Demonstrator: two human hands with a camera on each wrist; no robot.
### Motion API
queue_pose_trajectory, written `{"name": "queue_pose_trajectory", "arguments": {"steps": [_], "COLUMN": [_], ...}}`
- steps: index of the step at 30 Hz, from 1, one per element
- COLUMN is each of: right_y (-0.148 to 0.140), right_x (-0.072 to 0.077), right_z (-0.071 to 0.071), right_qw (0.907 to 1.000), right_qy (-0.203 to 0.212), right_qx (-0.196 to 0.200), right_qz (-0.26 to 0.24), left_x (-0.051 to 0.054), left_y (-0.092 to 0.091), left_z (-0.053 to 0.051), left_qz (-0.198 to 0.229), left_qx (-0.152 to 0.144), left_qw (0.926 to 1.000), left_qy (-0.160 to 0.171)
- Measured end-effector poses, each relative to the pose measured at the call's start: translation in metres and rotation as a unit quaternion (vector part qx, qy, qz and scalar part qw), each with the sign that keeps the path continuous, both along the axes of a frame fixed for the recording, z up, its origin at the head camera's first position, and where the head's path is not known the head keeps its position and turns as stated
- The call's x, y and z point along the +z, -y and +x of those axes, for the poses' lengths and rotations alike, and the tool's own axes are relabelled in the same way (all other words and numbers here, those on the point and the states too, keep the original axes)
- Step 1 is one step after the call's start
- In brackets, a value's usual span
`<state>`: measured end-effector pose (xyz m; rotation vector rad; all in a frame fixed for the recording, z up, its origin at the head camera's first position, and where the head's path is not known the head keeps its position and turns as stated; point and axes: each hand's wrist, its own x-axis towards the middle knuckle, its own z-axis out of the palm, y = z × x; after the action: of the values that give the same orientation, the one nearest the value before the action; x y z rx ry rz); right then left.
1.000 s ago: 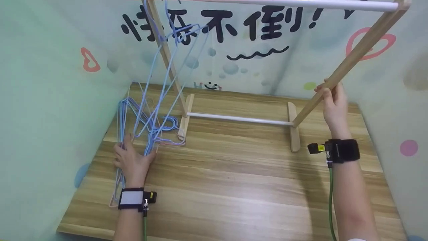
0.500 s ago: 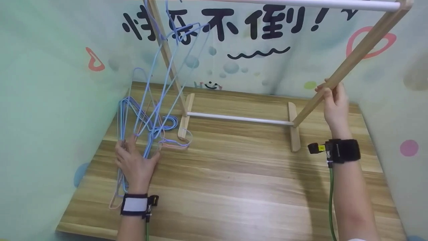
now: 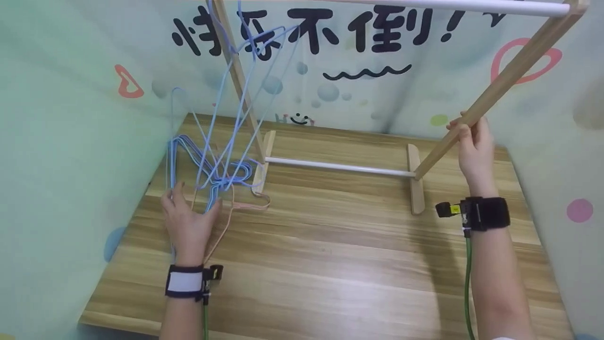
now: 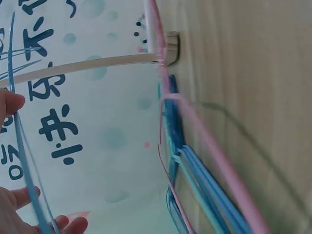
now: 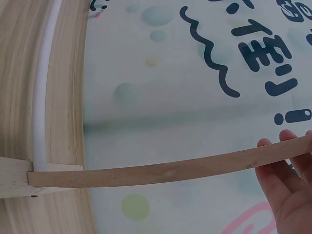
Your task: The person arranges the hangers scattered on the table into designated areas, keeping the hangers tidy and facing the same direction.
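My left hand [image 3: 188, 226] holds a thin blue wire hanger [image 4: 23, 146] above the pile, its thumb and fingers on the wire in the left wrist view. The raised hanger tilts up toward the back wall. Below it lies a stack of blue hangers [image 3: 173, 163]. A pink hanger [image 4: 207, 144] lies on top, partly behind the hand. My right hand [image 3: 474, 156] grips the right wooden post [image 3: 507, 87] of a clothes rack, fingers wrapped round it in the right wrist view. Several blue hangers [image 3: 244, 94] hang at the rack's left end.
The rack has a white top bar [image 3: 472, 5], a white lower bar [image 3: 339, 167] and wooden feet [image 3: 415, 189] on the wood-grain table [image 3: 330, 264]. A printed cloth wall [image 3: 71, 141] encloses the back and sides. Green cables [image 3: 467, 274] run from the wrist straps.
My left hand has drawn a blue hanger up off the pile, raising its far end. The pink hanger has shifted and sits more in view. My right hand stays on the post.
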<state>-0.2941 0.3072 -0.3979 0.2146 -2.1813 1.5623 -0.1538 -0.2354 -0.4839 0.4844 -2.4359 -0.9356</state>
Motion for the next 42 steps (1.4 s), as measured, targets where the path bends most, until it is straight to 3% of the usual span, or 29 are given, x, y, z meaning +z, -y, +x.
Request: {"name": "queue_pose_trajectory", "arguments": {"steps": [6, 11, 16, 24, 27, 33, 39, 42], "right_y": [-0.002, 0.004, 0.012, 0.001, 0.001, 0.003, 0.006, 0.005], "right_x": [-0.005, 0.001, 0.011, -0.006, -0.008, -0.005, -0.003, -0.006], "right_z": [0.002, 0.01, 0.021, 0.011, 0.011, 0.016, 0.021, 0.021], "right_qw": [0.9999, 1.0, 0.9997, 0.9995, 0.9995, 0.9998, 0.9999, 0.9999], "right_qy": [-0.008, -0.006, -0.018, -0.019, -0.014, -0.006, -0.002, -0.002], "right_qx": [-0.009, -0.002, 0.011, 0.009, 0.011, 0.006, 0.003, 0.002], "right_qz": [0.007, -0.001, -0.015, -0.023, -0.026, -0.021, -0.015, -0.01], "left_x": [0.007, 0.002, -0.003, -0.004, -0.006, -0.007, -0.004, -0.002], "left_y": [-0.008, -0.026, -0.046, -0.082, -0.094, -0.112, -0.118, -0.118], "left_z": [-0.002, 0.003, 0.009, 0.02, 0.024, 0.028, 0.024, 0.02], "left_qz": [0.018, 0.043, 0.081, 0.08, 0.087, 0.138, 0.185, 0.22], "left_qx": [-0.012, -0.017, -0.026, -0.066, -0.068, -0.062, -0.073, -0.079], "left_qw": [0.9988, 0.9953, 0.9911, 0.9897, 0.9887, 0.9843, 0.978, 0.9714], "left_qy": [0.043, 0.085, 0.102, 0.099, 0.102, 0.091, 0.062, 0.044]}}
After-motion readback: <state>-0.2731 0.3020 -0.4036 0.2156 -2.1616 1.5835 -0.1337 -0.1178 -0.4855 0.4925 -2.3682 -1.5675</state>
